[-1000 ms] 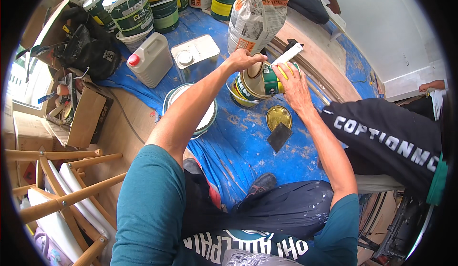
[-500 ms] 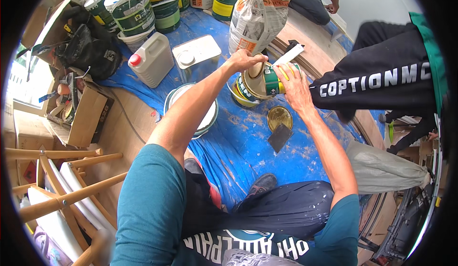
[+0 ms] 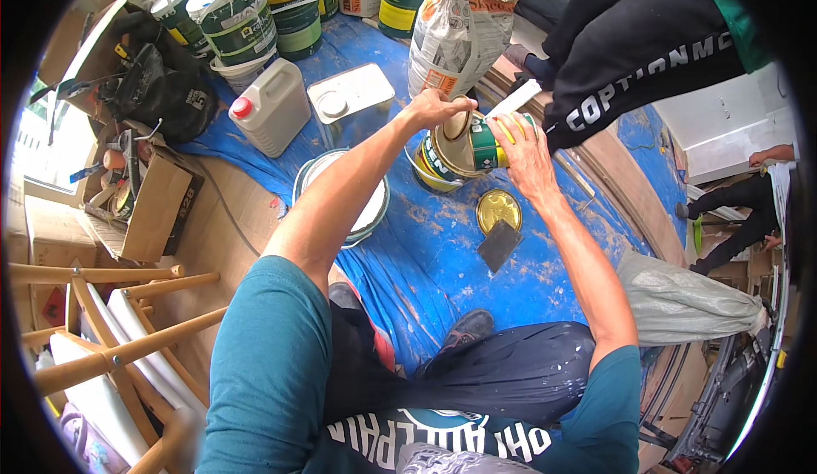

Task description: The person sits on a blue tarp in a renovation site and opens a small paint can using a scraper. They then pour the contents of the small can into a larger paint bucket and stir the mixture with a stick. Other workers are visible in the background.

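Tipping a small green can [image 3: 483, 144] on its side, the right hand [image 3: 526, 152] wraps its fingers around the can's body, with the mouth pointing left toward the larger open tin [image 3: 444, 161] standing on the blue tarp [image 3: 442, 261]. The can's long axis runs roughly left to right, nearly level, and its open end sits over the rim of the tin, touching or just above it; I cannot tell which. The left hand [image 3: 434, 108] comes in from the left and far side, fingers closed on what looks like a flat round lid or tool at the tin's far rim; exactly what it pinches is hard to make out. Both hands meet over the tin, the right one being the hand that carries the can. A white flat stick [image 3: 515, 98] pokes out just beyond the can. Near the tin, toward the person, a yellow lid [image 3: 498, 208] lies flat on the tarp with a dark scraper [image 3: 499, 244] just beside it. To the left stands a wide white bucket [image 3: 368, 210], partly hidden by the left forearm. Farther left sit a white jug with a red cap [image 3: 272, 108] and a square metal can [image 3: 351, 98]. A paper sack [image 3: 455, 36] stands just beyond the hands. Another person in a black top [image 3: 647, 57] leans in at the far right.
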Available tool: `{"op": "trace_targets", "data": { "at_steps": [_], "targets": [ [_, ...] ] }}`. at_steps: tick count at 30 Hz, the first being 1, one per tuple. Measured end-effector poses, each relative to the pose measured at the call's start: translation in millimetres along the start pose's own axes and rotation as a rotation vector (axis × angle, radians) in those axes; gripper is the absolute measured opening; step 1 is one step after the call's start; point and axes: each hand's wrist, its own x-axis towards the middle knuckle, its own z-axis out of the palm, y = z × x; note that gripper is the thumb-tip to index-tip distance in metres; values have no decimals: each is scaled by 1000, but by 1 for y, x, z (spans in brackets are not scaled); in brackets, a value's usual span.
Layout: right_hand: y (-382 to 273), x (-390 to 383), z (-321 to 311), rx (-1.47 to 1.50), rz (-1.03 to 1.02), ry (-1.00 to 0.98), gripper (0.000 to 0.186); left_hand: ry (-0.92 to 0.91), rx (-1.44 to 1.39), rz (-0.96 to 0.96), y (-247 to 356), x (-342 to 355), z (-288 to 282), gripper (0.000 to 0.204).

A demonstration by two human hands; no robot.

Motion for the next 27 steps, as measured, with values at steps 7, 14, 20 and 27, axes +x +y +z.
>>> {"op": "trace_targets", "data": {
  "at_steps": [7, 14, 20, 27],
  "targets": [
    [5, 3, 3, 34, -2, 3, 67, -4, 10, -25, -2, 1, -3, 98],
    [6, 5, -3, -2, -10, -36, 67, -39, 64, 11, 1, -1, -3, 98],
    [5, 7, -3, -24, -25, 1, 62, -56, 83, -23, 4, -1, -2, 103],
    [6, 12, 8, -26, -47, 20, 52, -39, 99, -15, 8, -2, -6, 101]
  ]
}}
